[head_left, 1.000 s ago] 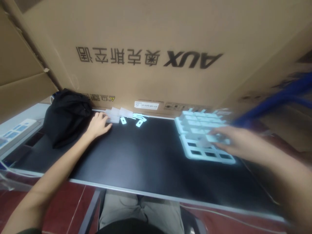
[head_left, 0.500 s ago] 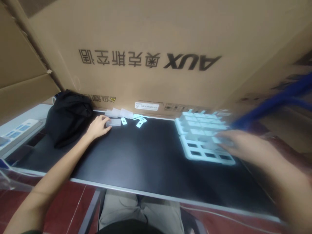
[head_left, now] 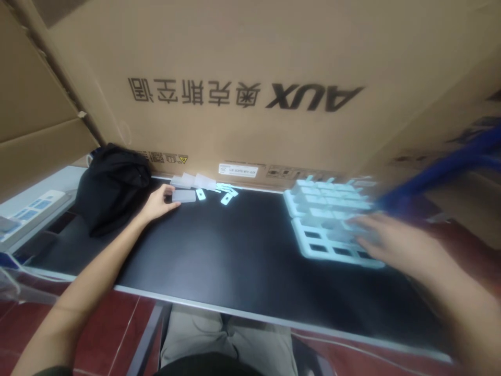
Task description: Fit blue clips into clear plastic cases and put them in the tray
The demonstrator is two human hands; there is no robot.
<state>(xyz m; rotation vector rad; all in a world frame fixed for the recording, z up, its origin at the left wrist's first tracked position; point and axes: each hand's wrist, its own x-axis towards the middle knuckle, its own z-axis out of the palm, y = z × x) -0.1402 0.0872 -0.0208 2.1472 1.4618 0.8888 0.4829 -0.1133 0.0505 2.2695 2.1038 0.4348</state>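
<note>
At the back left of the black tabletop (head_left: 219, 250), my left hand (head_left: 158, 202) has thumb and fingers around the left end of a translucent flat piece (head_left: 183, 196). More translucent pieces (head_left: 203, 181) lie behind it. Small pale blue tags, one of them single (head_left: 200, 194) and others in a heap (head_left: 229, 192), lie just to the right. On the right stands a light blue rack (head_left: 307, 245) with rows of square openings. My right hand (head_left: 379, 235) is over its right side, blurred, with a translucent piece (head_left: 344, 230) at its fingertips.
A large cardboard box (head_left: 235, 47) rises behind the table. At the left are a black cloth bag (head_left: 109, 193) and a white power strip (head_left: 35, 211). A blurred blue bar (head_left: 442, 172) crosses the right side.
My right hand has shifted slightly right and down beside the rack. My left thumb and fingers have moved slightly at the end of the flat piece. The view has shifted a little.
</note>
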